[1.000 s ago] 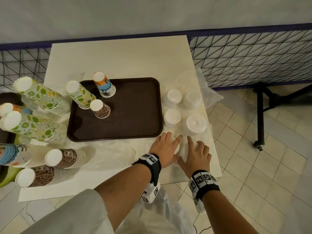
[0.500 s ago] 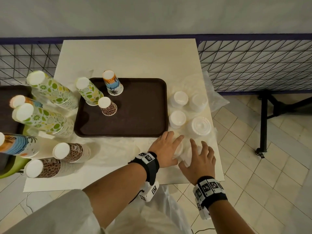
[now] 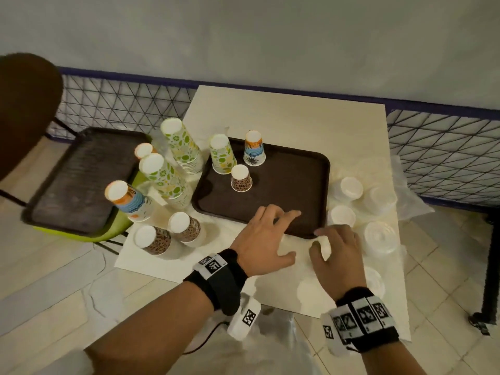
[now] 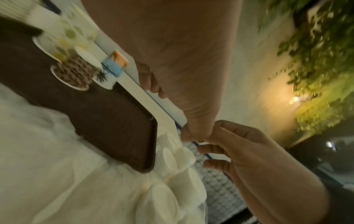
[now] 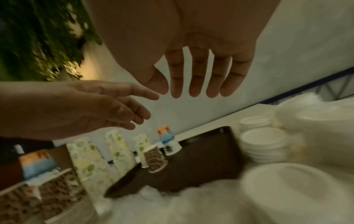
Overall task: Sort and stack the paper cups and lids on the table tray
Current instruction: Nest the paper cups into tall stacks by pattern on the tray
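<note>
A brown tray lies mid-table. Three upside-down cups stand at its far left: a green-lemon cup, an orange-and-blue beach cup and a leopard-print cup. White lids in clear plastic sit right of the tray, in stacks. My left hand hovers over the tray's near edge, fingers spread, holding nothing. My right hand hangs by the tray's near right corner; the right wrist view shows its fingers straight and empty.
Stacks of patterned cups crowd the table's left side: green-lemon, beach, leopard. A second dark tray rests on a green chair to the left. A wire fence runs behind. More lids lie near the right edge.
Both hands have lifted off the plastic-wrapped lids at the table's near right and moved left to the tray's near edge. The head view has swung, and the chair now shows.
</note>
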A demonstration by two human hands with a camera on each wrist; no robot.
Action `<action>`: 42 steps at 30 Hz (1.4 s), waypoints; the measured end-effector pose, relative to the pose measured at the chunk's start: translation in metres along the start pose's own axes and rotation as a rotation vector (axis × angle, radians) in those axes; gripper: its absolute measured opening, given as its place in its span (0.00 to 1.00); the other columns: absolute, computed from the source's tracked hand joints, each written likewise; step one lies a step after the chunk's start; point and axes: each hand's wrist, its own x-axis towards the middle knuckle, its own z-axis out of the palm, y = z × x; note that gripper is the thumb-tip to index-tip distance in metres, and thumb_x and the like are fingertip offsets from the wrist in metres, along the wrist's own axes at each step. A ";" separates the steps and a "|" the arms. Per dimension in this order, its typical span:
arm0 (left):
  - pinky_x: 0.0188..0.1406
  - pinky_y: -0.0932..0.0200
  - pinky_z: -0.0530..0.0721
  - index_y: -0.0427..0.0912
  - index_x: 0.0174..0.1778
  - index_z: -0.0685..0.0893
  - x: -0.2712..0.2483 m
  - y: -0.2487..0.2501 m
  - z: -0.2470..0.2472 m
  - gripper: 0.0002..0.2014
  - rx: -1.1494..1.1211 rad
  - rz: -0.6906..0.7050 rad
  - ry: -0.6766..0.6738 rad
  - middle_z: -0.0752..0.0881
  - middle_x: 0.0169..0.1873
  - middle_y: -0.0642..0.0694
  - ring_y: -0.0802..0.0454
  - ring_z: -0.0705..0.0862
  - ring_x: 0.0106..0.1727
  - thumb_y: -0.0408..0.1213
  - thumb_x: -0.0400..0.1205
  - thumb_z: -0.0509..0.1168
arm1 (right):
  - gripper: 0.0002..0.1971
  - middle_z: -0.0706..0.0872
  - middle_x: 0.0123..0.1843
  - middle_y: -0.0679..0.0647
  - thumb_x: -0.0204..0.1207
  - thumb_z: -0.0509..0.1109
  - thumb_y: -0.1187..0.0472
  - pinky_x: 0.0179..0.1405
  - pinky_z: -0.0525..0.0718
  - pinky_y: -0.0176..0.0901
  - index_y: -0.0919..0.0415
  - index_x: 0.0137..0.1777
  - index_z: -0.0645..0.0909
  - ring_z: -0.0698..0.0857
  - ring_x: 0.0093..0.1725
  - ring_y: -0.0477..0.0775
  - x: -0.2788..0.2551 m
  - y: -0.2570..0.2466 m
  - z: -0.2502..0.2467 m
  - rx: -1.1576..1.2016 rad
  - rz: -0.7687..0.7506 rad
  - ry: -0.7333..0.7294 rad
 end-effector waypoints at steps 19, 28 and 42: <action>0.72 0.40 0.78 0.52 0.82 0.70 -0.066 -0.150 -0.173 0.35 0.002 -0.715 0.492 0.71 0.72 0.38 0.35 0.75 0.72 0.52 0.79 0.72 | 0.26 0.79 0.69 0.57 0.78 0.71 0.57 0.68 0.80 0.54 0.56 0.77 0.73 0.80 0.68 0.56 0.144 -0.201 0.137 0.147 -0.274 -0.615; 0.53 0.51 0.80 0.53 0.84 0.64 -0.038 -0.208 -0.175 0.36 0.090 -0.747 0.055 0.75 0.70 0.37 0.36 0.82 0.63 0.47 0.82 0.73 | 0.44 0.71 0.81 0.62 0.74 0.78 0.52 0.77 0.73 0.51 0.57 0.86 0.59 0.72 0.79 0.62 0.175 -0.211 0.216 0.002 -0.242 -0.846; 0.45 0.56 0.71 0.55 0.75 0.75 -0.033 -0.224 -0.182 0.31 0.069 -0.645 0.103 0.80 0.56 0.47 0.48 0.79 0.52 0.52 0.77 0.78 | 0.59 0.78 0.77 0.49 0.53 0.83 0.30 0.79 0.72 0.59 0.44 0.83 0.58 0.76 0.77 0.58 0.175 -0.211 0.279 0.123 -0.175 -0.830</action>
